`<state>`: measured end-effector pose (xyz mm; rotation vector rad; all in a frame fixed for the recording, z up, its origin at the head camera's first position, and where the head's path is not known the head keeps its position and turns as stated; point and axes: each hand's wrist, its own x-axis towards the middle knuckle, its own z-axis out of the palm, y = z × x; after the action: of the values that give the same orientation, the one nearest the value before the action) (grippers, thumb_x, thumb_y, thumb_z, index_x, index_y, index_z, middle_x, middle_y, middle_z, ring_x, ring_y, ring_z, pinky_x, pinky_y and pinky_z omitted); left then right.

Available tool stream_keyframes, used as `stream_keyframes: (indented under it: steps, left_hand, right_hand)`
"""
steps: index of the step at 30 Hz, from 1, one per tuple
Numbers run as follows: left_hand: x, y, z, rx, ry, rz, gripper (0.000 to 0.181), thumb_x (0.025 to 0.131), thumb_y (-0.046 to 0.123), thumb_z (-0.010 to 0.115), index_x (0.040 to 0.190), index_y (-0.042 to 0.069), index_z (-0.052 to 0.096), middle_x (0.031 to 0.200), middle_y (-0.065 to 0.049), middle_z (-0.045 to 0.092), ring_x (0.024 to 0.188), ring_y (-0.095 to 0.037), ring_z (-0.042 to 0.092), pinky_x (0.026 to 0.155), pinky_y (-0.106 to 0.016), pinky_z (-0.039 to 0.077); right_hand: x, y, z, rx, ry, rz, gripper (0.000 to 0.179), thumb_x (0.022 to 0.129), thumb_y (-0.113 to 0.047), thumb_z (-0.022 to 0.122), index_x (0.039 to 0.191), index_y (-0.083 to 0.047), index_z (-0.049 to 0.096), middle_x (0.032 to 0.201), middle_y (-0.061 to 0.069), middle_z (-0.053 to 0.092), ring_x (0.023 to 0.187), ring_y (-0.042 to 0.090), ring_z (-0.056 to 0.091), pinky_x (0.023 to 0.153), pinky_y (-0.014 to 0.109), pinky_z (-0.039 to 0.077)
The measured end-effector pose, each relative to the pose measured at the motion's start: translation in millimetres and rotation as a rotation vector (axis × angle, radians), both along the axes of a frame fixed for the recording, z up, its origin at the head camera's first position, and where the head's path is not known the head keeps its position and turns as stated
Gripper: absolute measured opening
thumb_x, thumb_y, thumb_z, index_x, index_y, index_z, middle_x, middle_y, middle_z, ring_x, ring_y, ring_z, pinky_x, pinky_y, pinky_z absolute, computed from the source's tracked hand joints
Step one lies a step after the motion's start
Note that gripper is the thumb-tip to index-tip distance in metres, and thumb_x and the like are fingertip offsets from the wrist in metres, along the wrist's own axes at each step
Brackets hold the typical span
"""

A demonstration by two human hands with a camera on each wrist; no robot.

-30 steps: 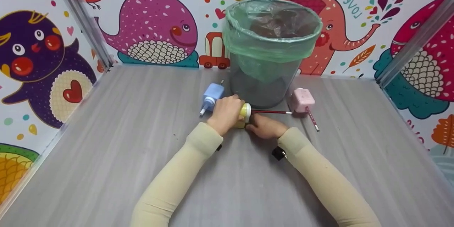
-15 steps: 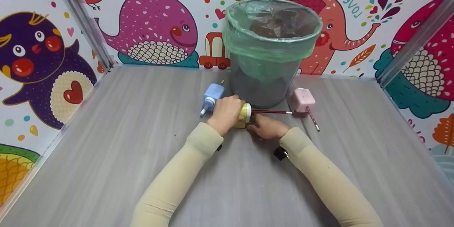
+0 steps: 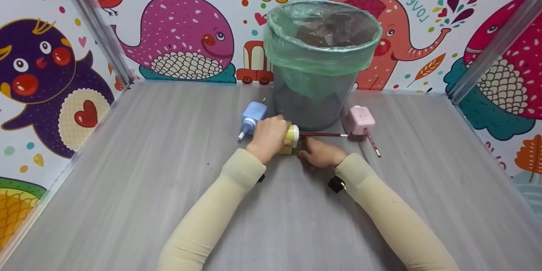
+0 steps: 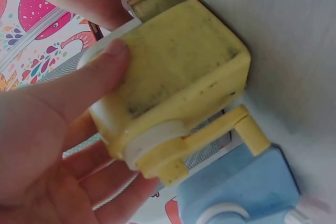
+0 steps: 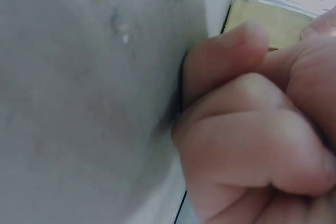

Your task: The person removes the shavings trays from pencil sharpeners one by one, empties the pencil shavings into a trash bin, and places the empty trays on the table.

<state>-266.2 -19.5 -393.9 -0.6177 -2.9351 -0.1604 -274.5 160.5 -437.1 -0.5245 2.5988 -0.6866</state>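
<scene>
A yellow hand-crank pencil sharpener (image 4: 178, 59) lies on the table in front of the bin, its crank (image 4: 210, 140) showing in the left wrist view. My left hand (image 3: 269, 137) grips its body, thumb across one dark-smudged face and fingers underneath. At its right end, a see-through yellowish shavings drawer (image 4: 160, 1) sticks partway out of the body. My right hand (image 3: 324, 153) pinches that drawer, fingers curled low by the table. In the right wrist view the curled fingers (image 5: 236, 145) hide the drawer, and part of the yellow body shows behind them.
A blue sharpener (image 3: 254, 112) with a pencil in it lies to the left, a pink one (image 3: 361, 119) with a pencil (image 3: 373, 143) to the right. Behind stands a mesh bin (image 3: 313, 106) with a green liner (image 3: 322, 61). A red-and-black pencil (image 3: 324, 135) lies before it.
My right hand has shifted slightly to the right, and more of the drawer shows at the sharpener's end. My left hand keeps its grip. The head view has tilted slightly.
</scene>
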Motion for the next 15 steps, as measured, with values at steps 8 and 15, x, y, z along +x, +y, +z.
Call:
stream_keyframes:
  steps: [8,15]
  left_hand:
    - [-1.5,-1.8,-0.3,0.003,-0.010,0.001,0.038,0.083,0.035,0.082,0.110,0.009,0.074,0.101,-0.010,0.072,0.092,-0.028,0.071,0.079,-0.044,0.059]
    - [-0.8,-1.0,-0.9,0.011,-0.017,-0.004,0.039,0.084,0.036,0.082,0.111,0.009,0.074,0.102,-0.011,0.072,0.093,-0.028,0.071,0.080,-0.044,0.059]
  right_hand:
    - [0.0,17.6,0.2,0.012,0.036,-0.013,0.030,0.103,-0.019,0.051,0.120,0.006,0.050,0.079,0.007,0.061,0.063,0.014,0.060,0.072,0.036,0.051]
    - [-0.5,19.7,-0.8,0.005,0.015,-0.026,0.032,0.103,-0.018,0.050,0.124,0.006,0.048,0.083,0.010,0.062,0.062,0.013,0.059,0.065,0.032,0.049]
